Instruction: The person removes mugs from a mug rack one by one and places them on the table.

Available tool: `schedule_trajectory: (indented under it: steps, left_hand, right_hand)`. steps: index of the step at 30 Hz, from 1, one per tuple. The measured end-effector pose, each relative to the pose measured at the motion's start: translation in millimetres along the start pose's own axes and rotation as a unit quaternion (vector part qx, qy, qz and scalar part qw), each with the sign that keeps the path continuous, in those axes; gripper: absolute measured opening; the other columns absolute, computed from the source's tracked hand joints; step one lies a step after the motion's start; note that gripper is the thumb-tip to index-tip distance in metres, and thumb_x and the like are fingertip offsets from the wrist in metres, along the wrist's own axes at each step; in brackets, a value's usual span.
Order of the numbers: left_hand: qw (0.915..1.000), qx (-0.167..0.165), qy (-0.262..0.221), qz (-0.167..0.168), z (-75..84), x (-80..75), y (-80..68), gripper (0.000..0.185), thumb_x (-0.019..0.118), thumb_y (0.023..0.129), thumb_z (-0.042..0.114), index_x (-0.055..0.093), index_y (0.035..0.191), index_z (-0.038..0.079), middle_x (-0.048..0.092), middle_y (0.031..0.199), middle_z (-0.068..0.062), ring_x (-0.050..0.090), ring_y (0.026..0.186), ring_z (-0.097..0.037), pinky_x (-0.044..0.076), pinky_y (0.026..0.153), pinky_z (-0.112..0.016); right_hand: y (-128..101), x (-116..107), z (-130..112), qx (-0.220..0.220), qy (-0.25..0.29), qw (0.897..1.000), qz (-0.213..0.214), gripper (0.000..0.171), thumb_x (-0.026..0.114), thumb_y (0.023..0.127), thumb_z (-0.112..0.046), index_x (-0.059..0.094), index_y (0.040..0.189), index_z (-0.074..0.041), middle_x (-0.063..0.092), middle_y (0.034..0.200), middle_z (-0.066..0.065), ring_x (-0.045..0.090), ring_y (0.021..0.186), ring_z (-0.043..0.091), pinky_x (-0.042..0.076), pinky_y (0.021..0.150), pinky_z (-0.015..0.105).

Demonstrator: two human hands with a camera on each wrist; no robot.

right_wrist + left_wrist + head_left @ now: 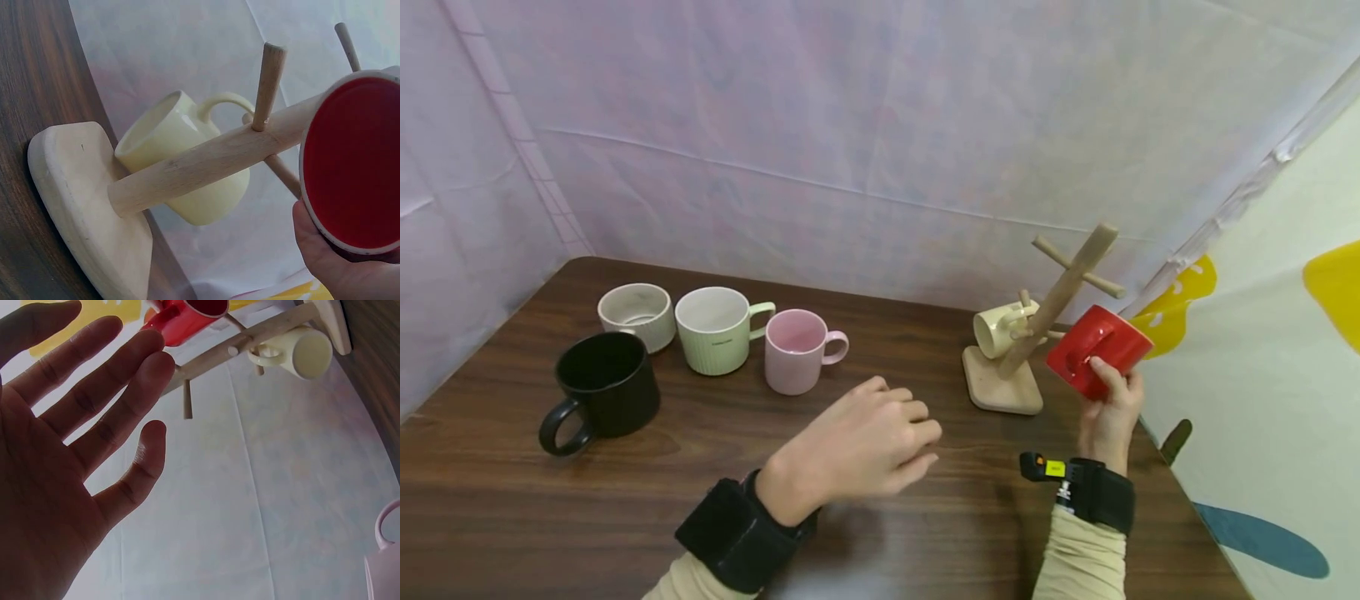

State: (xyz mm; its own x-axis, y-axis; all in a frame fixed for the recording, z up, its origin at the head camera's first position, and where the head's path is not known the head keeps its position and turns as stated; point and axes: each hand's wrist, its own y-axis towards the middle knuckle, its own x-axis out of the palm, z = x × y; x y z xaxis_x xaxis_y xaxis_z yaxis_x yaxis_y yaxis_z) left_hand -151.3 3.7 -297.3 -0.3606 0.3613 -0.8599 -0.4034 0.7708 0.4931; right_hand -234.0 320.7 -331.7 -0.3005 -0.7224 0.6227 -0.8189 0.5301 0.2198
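Note:
My right hand (1108,408) grips a red mug (1097,350) tipped on its side, just right of the wooden mug tree (1045,321). In the right wrist view the red mug (353,162) shows its open mouth beside the tree's post (212,159). A cream mug (997,327) hangs by its handle on a low peg of the tree. My left hand (865,446) hovers over the middle of the table with relaxed fingers, holding nothing; the left wrist view shows its fingers (94,406) spread.
Four mugs stand at the back left of the dark wooden table (512,517): black (602,387), white (637,315), pale green (715,329) and pink (797,350). Pale fabric walls the back and left. The table's right edge lies close behind the tree.

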Motion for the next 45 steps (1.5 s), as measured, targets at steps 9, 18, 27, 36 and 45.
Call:
schedule_trajectory:
  steps: [9,18,27,36,45]
  left_hand:
    - [0.9996,-0.021,-0.019,0.01,-7.9,-3.9,-4.4,0.013,0.069,0.094,0.031,0.071,0.092,0.018,0.065,0.083,0.006,0.062,0.08,-0.015,0.046,0.07,-0.031]
    - [0.9985,-0.037,-0.024,0.03,-18.6,-8.9,-9.1,0.013,0.071,0.093,0.028,0.071,0.089,0.016,0.064,0.08,0.006,0.061,0.077,-0.015,0.047,0.07,-0.032]
    - [0.9977,-0.053,-0.029,0.031,-27.7,-10.5,-12.7,0.012,0.071,0.093,0.026,0.072,0.091,0.014,0.067,0.084,0.004,0.063,0.079,-0.017,0.05,0.073,-0.034]
    - [0.9968,-0.066,-0.033,0.031,-33.3,-8.9,-14.8,0.013,0.072,0.092,0.026,0.074,0.094,0.013,0.069,0.087,0.003,0.065,0.082,-0.018,0.052,0.077,-0.036]
    - [0.9954,-0.077,-0.049,0.029,-40.3,-11.0,-18.5,0.013,0.073,0.092,0.023,0.074,0.093,0.011,0.069,0.086,0.001,0.066,0.081,-0.017,0.052,0.076,-0.035]
  right_hand:
    - [-3,5,-1,-0.007,-0.028,0.999,-0.02,0.031,0.067,0.087,0.008,0.062,0.116,0.001,0.066,0.112,0.012,0.062,0.104,0.023,0.054,0.082,0.027]
    - [-8,11,-7,-0.022,-0.094,0.994,-0.052,0.037,0.067,0.09,0.002,0.058,0.125,-0.003,0.06,0.124,0.011,0.053,0.116,0.024,0.049,0.092,0.028]
    - [-14,19,-7,-0.036,-0.128,0.988,-0.078,0.037,0.066,0.088,0.004,0.055,0.122,-0.004,0.062,0.12,0.011,0.055,0.113,0.023,0.047,0.092,0.029]
    - [-20,30,-7,-0.024,-0.122,0.988,-0.091,0.037,0.064,0.088,0.008,0.052,0.122,-0.004,0.062,0.118,0.011,0.055,0.11,0.023,0.049,0.091,0.027]
    - [-29,39,-8,-0.035,-0.127,0.984,-0.118,0.039,0.062,0.087,0.01,0.054,0.123,-0.004,0.063,0.118,0.011,0.056,0.11,0.024,0.051,0.091,0.028]
